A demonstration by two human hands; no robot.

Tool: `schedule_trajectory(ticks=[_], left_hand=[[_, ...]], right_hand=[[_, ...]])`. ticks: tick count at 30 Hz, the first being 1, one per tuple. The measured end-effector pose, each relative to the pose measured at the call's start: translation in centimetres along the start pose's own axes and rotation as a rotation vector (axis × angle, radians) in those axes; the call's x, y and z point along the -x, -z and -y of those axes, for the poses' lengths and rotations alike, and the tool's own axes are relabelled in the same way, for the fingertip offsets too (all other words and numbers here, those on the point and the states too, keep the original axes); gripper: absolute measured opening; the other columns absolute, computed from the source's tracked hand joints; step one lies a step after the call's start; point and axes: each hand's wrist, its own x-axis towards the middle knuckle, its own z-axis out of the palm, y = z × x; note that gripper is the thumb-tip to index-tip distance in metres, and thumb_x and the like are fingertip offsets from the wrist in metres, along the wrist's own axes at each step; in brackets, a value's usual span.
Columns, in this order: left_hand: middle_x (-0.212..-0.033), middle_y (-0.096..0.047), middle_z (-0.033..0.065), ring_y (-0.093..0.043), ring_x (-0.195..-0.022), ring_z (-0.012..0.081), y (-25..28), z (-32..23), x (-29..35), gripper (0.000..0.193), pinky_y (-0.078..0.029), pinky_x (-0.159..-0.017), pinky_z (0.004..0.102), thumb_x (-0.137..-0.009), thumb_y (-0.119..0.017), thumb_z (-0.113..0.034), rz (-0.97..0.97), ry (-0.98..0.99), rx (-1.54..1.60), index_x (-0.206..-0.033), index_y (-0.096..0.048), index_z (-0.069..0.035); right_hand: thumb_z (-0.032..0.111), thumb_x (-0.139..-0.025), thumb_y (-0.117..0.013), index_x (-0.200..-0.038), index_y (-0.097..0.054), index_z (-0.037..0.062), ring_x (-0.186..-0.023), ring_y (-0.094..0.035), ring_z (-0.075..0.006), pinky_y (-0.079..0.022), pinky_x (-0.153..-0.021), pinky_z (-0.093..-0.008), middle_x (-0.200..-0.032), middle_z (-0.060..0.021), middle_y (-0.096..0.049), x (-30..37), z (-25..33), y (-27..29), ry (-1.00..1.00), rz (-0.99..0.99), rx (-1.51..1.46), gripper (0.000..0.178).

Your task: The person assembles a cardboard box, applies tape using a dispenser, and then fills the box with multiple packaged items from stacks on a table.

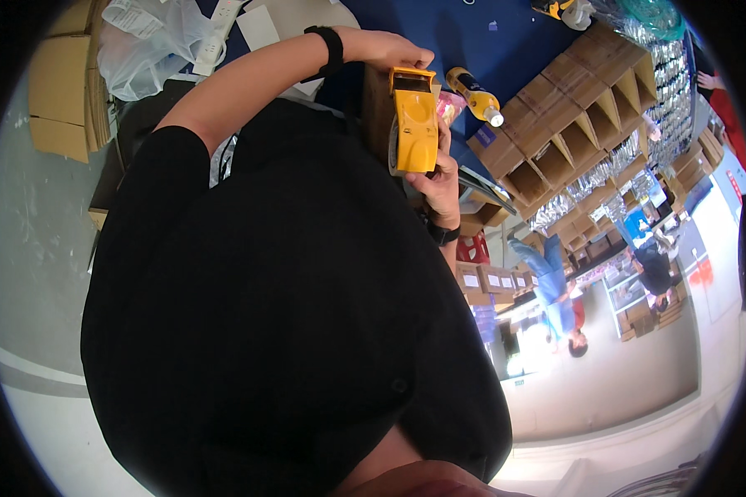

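Observation:
A yellow tape dispenser (417, 124) with a dark front end lies over a brown cardboard box (376, 108). My right hand (441, 186) grips its near end, thumb on one side and fingers along the other. Part of a tape roll shows at its left edge. Up at the dispenser's far end, my left hand (394, 52) is closed with curled fingers close to the box's edge. Whatever lies under those fingers is hidden. A pink packet (449, 108) shows just right of the dispenser.
A bottle of orange drink (477, 98) lies right of the box on a blue surface (464, 33). Further right stands a divided cardboard carton (568, 124). Plastic bags (153, 50), a white power strip (216, 37) and folded cardboard (62, 83) are at the left. People (559, 290) are in the background.

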Motion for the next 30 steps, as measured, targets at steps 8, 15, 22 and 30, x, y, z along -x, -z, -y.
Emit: schedule_trajectory(ticks=[8, 15, 22, 30], left_hand=[[-0.112, -0.070, 0.0102, -0.069, -0.109, 0.0277, -2.1, 0.9, 0.8, 0.024, -0.056, -0.091, 0.0372, -0.106, -0.061, -0.012, -0.347, -0.209, -0.419, -0.130, -0.059, -0.015], [-0.146, -0.062, 0.0120, -0.058, -0.135, 0.0229, -7.6, 4.5, 3.2, 0.040, -0.047, -0.112, 0.0358, -0.108, -0.060, -0.020, -0.413, -0.173, 0.492, -0.146, -0.061, -0.006], [-0.131, -0.066, 0.0151, -0.059, -0.127, 0.0307, -8.9, 4.1, 3.9, 0.056, -0.047, -0.109, 0.0395, -0.095, -0.077, -0.045, -0.527, -0.307, 0.000, -0.130, -0.067, -0.002], [-0.120, -0.068, 0.0146, -0.065, -0.115, 0.0317, -7.7, 0.4, 4.6, 0.052, -0.052, -0.097, 0.0390, -0.096, -0.076, -0.044, -0.483, -0.141, 0.079, -0.126, -0.069, -0.002]], right_hand=[[0.014, -0.074, -0.091, -0.112, -0.081, 0.0093, -0.152, -0.039, -0.0301, -0.027, -0.126, -0.0440, -0.167, -0.0097, -0.036, -0.1, 0.1, 0.4, 0.002, 0.016, -0.062, 0.040], [0.028, -0.086, -0.087, -0.136, -0.066, 0.0031, -0.122, -0.064, -0.0194, -0.045, -0.111, -0.0337, -0.131, -0.0069, -0.070, 1.2, -1.2, 1.0, -0.116, -0.229, -0.356, 0.060], [0.042, -0.098, -0.072, -0.152, -0.049, 0.0040, -0.142, -0.053, -0.0258, -0.038, -0.123, -0.0456, -0.149, -0.0107, -0.059, -3.0, 3.9, 0.9, -0.064, -0.354, -0.473, 0.070], [0.036, -0.106, -0.060, -0.148, -0.052, 0.0045, -0.140, -0.053, -0.0270, -0.038, -0.122, -0.0465, -0.147, -0.0131, -0.060, -4.5, 5.8, 0.9, -0.094, -0.362, -0.410, 0.053]])
